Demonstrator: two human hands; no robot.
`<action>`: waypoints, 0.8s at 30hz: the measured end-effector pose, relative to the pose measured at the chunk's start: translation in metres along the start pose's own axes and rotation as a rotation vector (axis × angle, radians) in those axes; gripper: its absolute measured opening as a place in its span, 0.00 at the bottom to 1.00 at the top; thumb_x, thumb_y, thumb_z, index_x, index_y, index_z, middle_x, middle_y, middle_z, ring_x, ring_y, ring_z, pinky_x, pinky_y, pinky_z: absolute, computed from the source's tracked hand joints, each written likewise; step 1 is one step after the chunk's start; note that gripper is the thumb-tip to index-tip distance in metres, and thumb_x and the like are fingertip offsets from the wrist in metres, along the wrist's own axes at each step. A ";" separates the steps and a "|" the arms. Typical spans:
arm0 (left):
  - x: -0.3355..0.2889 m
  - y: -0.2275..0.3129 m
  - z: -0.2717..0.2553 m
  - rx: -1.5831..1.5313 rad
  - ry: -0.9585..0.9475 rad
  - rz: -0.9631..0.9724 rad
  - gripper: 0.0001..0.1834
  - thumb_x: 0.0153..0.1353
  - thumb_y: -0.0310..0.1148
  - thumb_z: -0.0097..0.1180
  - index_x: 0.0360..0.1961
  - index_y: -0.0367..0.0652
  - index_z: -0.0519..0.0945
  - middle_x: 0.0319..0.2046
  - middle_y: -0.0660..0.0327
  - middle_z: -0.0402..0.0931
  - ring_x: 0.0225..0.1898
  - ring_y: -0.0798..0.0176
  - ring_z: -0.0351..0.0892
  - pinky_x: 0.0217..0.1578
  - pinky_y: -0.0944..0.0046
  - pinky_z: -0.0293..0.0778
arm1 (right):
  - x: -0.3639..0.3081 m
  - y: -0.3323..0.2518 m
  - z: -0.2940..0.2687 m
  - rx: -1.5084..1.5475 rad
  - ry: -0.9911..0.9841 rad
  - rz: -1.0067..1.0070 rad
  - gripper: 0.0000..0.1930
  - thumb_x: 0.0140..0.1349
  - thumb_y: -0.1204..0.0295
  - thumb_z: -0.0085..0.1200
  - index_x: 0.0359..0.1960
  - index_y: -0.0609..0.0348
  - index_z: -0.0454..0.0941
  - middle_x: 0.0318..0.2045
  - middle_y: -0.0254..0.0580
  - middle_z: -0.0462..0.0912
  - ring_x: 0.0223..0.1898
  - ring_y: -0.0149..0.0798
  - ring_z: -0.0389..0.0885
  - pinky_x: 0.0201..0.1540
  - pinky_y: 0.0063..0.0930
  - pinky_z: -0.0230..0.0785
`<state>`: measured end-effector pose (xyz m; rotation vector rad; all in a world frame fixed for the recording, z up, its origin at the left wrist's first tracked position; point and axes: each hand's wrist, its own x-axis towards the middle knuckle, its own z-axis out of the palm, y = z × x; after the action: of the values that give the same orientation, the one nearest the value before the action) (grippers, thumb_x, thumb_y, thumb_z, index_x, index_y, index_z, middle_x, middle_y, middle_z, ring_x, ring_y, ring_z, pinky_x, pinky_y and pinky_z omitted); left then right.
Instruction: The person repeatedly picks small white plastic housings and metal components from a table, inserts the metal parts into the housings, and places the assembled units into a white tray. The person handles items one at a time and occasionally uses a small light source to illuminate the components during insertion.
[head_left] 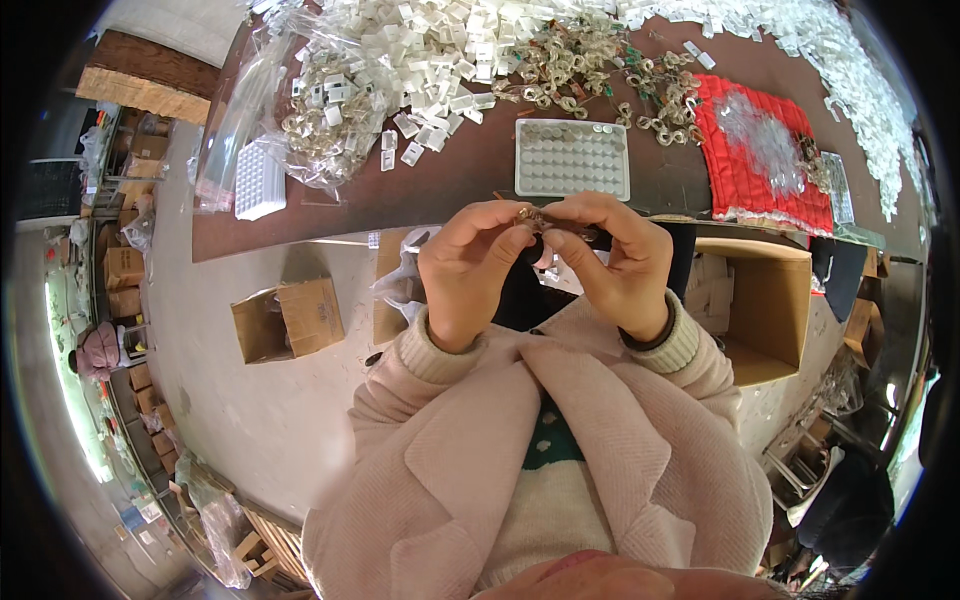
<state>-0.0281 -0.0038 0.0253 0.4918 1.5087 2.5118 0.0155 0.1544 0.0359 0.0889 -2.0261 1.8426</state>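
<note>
Close together at the table's near edge, both my hands pinch one small brownish wired part (pixel 530 217) between thumbs and fingertips. My left hand (pixel 466 268) grips it from the left, fingers curled. From the other side, my right hand (pixel 625 262) holds it with thumb and forefinger. Fingertips cover much of the part, so its exact kind is unclear. Just beyond my hands lies a white tray (pixel 519 165) of round cells, with several silvery discs in its far row. Behind it spreads a heap of clear ring-shaped parts with thin wires (pixel 575 65).
Small white plastic cases (pixel 450 45) are piled at the far side, with a clear bag (pixel 330 165) of parts and stacked white trays (pixel 260 180) at left. Red padded cloth (pixel 728 160) lies right. Cardboard boxes (pixel 312 315) stand below the table on both sides.
</note>
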 end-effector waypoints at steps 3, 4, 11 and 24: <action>-0.003 0.001 -0.002 0.294 -0.049 0.193 0.11 0.62 0.15 0.60 0.46 0.32 0.82 0.41 0.54 0.83 0.39 0.64 0.82 0.40 0.67 0.79 | 0.001 0.003 0.001 -0.084 0.025 -0.088 0.10 0.53 0.81 0.68 0.38 0.61 0.86 0.37 0.42 0.88 0.37 0.36 0.84 0.36 0.25 0.74; -0.002 0.001 -0.005 0.407 -0.066 0.249 0.11 0.62 0.15 0.60 0.46 0.32 0.82 0.41 0.54 0.83 0.39 0.63 0.83 0.41 0.67 0.80 | 0.002 0.005 0.001 -0.109 0.012 -0.096 0.10 0.53 0.81 0.68 0.38 0.61 0.86 0.36 0.42 0.88 0.38 0.36 0.84 0.36 0.25 0.74; -0.001 0.008 -0.011 0.703 -0.129 0.422 0.11 0.59 0.18 0.64 0.44 0.32 0.83 0.40 0.51 0.84 0.37 0.63 0.83 0.39 0.69 0.78 | 0.001 0.006 -0.004 -0.012 -0.061 0.002 0.09 0.54 0.80 0.66 0.38 0.62 0.86 0.35 0.41 0.88 0.37 0.32 0.84 0.36 0.23 0.73; 0.006 0.007 -0.017 0.901 -0.287 0.682 0.15 0.55 0.22 0.69 0.44 0.35 0.84 0.39 0.53 0.84 0.38 0.54 0.85 0.39 0.62 0.79 | -0.001 0.004 -0.005 0.120 -0.111 0.307 0.08 0.57 0.79 0.64 0.38 0.67 0.83 0.33 0.36 0.87 0.37 0.24 0.82 0.40 0.18 0.73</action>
<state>-0.0398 -0.0186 0.0250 1.6345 2.5942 1.7855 0.0165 0.1600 0.0319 -0.0949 -2.0974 2.1902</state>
